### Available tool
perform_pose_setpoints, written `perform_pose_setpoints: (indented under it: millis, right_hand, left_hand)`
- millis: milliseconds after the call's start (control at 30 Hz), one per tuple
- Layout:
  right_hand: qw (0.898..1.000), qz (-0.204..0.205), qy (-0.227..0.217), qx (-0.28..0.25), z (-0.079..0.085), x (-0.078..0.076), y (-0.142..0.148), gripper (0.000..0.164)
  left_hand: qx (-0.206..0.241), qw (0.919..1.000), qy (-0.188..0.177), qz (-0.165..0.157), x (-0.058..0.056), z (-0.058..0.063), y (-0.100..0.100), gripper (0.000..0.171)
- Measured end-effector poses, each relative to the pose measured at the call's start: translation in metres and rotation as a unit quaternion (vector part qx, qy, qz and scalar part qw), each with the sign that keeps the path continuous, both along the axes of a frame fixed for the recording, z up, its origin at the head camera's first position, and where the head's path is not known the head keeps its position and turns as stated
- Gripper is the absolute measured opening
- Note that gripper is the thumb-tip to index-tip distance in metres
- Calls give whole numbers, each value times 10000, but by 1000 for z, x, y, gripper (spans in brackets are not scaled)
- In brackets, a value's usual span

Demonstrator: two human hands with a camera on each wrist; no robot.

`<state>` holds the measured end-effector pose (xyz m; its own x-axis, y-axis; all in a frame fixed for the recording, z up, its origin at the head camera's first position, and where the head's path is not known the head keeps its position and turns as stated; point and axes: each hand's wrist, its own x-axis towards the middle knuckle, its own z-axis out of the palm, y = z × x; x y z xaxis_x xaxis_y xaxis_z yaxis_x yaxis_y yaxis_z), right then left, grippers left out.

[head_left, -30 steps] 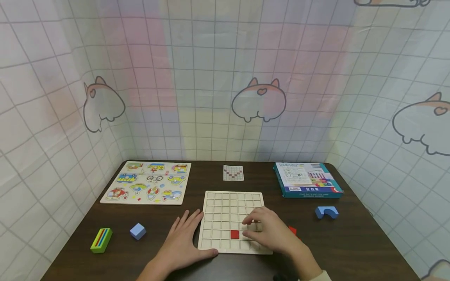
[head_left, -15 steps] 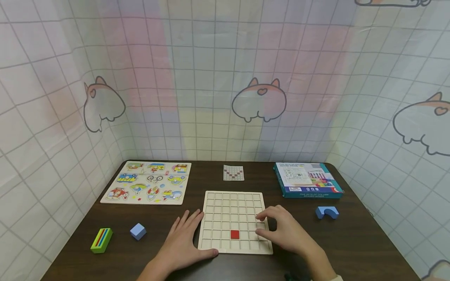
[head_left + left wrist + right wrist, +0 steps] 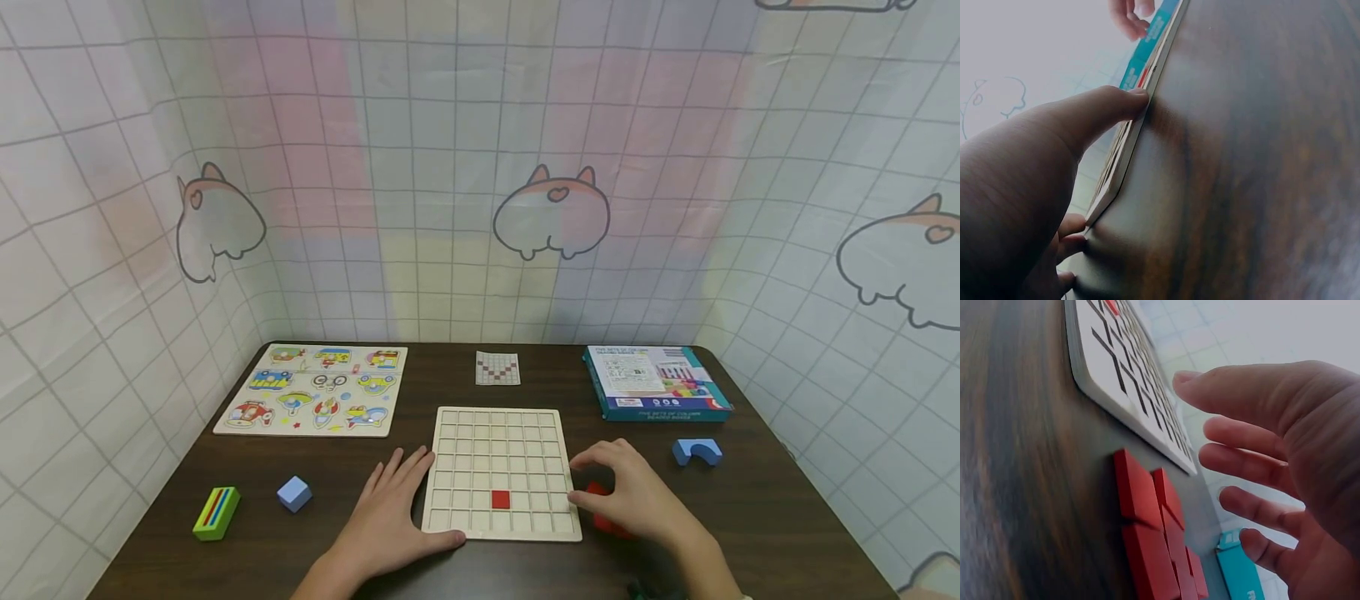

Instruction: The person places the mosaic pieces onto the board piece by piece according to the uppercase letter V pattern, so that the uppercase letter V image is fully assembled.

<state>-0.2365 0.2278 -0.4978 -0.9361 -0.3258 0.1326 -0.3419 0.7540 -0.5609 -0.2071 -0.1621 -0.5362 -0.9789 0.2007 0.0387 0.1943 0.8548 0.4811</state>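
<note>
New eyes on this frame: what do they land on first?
Probably the single red tile in the second row from the near edge of the cream grid board. Then the hands: left hand touching the board's near left corner, right hand by loose red tiles to its right. Behind, cartoon animals on the backdrop.

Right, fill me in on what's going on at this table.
A person is working with a grid and red tiles. The left hand steadies the grid at its near left corner. The right hand hovers by its right edge, fingers apart and holding nothing, close to several loose tiles. One tile sits in the grid, and a patterned card lies beyond it.
</note>
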Motion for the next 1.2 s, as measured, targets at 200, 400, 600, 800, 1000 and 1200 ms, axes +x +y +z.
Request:
perform_pose_setpoints:
  millis: [200,400,600,800,1000,1200]
  right_hand:
    - [10000,-30,5,49,-4,1,11,34]
    - [9996,-182,1,236,-8,0,16,35]
    - [9989,-197,32,414,-10,0,18,37]
    - [9974,-441,9,566,-11,0,20,32]
    - [9971,-497,-43,581,-10,1,19,25]
    - [9960,-603,-48,650,-9,2,16,20]
  left_hand:
    - [-8,10000,-62,13,-1,-1,0,134]
    - [-11,10000,-49,18,0,1,0,133]
    - [-16,10000,2,3,0,0,-1,133]
    - [-10,10000,12,-30,0,1,0,134]
    - [45,10000,21,-43,0,2,1,133]
    - [44,10000,-22,-36,1,2,0,133]
